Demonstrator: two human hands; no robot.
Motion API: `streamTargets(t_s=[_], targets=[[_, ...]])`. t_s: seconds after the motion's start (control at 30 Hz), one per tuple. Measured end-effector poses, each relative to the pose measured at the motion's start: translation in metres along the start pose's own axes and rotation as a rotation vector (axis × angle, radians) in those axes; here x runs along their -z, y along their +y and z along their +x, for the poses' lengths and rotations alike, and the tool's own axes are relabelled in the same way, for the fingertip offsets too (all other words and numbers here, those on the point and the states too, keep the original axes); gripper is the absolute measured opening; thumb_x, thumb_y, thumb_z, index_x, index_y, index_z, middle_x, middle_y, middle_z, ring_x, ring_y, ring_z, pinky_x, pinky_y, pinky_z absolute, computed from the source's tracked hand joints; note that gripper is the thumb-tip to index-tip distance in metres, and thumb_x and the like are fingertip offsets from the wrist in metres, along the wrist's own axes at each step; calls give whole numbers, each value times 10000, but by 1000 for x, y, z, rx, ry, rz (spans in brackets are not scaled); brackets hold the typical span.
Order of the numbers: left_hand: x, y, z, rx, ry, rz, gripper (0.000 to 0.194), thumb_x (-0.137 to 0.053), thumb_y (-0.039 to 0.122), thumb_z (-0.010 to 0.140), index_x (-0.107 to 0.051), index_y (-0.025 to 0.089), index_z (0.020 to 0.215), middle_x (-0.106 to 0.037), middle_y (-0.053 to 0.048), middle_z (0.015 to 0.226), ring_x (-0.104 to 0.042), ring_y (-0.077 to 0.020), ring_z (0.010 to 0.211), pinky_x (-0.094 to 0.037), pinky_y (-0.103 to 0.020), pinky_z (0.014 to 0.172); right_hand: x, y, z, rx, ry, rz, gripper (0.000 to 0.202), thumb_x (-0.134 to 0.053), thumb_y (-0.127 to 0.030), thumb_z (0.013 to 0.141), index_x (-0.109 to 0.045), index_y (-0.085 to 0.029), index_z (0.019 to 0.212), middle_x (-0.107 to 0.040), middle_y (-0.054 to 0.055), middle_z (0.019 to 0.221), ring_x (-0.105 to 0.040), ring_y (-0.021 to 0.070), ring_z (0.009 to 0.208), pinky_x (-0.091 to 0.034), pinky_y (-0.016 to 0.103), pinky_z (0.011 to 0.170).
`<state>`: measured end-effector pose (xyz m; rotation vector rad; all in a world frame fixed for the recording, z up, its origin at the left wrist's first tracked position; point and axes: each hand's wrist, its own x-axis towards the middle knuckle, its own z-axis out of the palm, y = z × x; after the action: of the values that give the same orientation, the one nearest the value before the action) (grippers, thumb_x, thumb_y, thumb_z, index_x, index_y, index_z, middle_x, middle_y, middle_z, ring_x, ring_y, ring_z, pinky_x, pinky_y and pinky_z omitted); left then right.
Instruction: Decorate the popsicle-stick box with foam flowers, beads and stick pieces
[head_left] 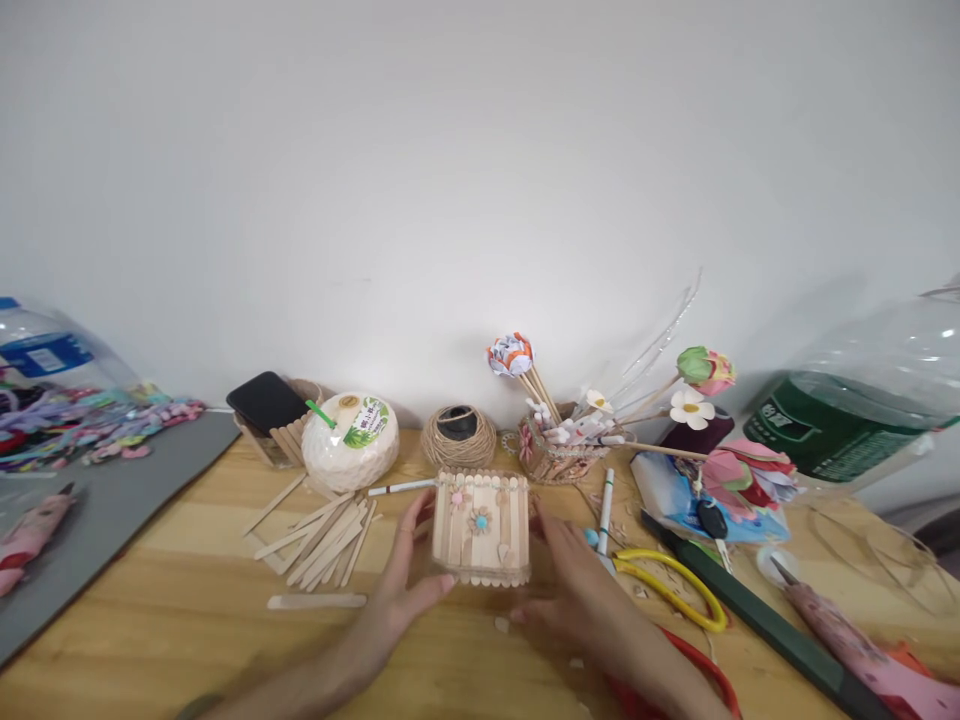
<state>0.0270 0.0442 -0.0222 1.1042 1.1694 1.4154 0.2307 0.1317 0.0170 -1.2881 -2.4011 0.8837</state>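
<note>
A small box made of craft sticks (491,520) stands between my hands, decorated with a blue-centred flower, a pink flower and a small heart, with twine along its lower edge. My left hand (409,570) grips its left side, the thumb at the lower left corner and the fingers partly hidden behind. At the right side of the box is my right hand (570,575), its thumb spread away from the front and its fingertips close to the edge. Whether those fingertips touch the box I cannot tell.
Loose craft sticks (326,545) lie left. Behind are a wrapped coconut (351,440), a twine roll (459,437) and a basket (559,462) of handmade flowers. Yellow-handled scissors (675,580), a dark green long tool (757,605) and a pink glue gun (847,630) lie right.
</note>
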Motion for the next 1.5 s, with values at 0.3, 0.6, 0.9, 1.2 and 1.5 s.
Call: streamTargets(t_s=[0.3, 0.6, 0.9, 1.2, 1.5], targets=[[7, 1, 5, -111, 473, 68, 397, -604, 283, 719, -441, 241, 1079, -438, -62, 1203, -384, -251, 1195, -274, -456, 1029, -3, -5, -41, 4, -88, -291, 252, -450, -117, 820, -675, -225, 852, -680, 48, 886, -628, 225, 870, -475, 313, 730], [0, 15, -5, -271, 509, 151, 259, -587, 197, 710, -517, 236, 956, -481, -14, 1010, -468, -182, 981, -373, -311, 881, -49, -11, -39, 103, 50, -235, 195, -522, -129, 837, -670, -247, 886, -660, 34, 912, -628, 192, 852, -486, 258, 706], [9, 13, -12, -243, 393, 239, 208, -518, 159, 775, -517, 236, 967, -486, -11, 999, -479, -155, 896, -397, -278, 828, -52, -5, -46, 235, 126, -170, 157, -528, -82, 808, -595, -205, 736, -636, 12, 768, -603, 178, 742, -456, 256, 638], [-5, 33, -22, -281, 129, 413, 112, -505, 162, 827, -566, 221, 899, -564, 2, 806, -528, -133, 741, -432, -244, 693, -26, -57, -28, 103, 228, 405, 29, -570, -230, 798, -583, -204, 796, -647, 7, 729, -587, 146, 656, -460, 238, 623], [-6, 46, -18, -376, 57, 447, 204, -582, 138, 773, -636, 228, 948, -640, -2, 771, -565, -136, 717, -452, -245, 665, -30, -74, -15, 15, 237, 745, 180, -644, -308, 719, -521, -184, 674, -606, -4, 654, -560, 143, 623, -434, 246, 600]])
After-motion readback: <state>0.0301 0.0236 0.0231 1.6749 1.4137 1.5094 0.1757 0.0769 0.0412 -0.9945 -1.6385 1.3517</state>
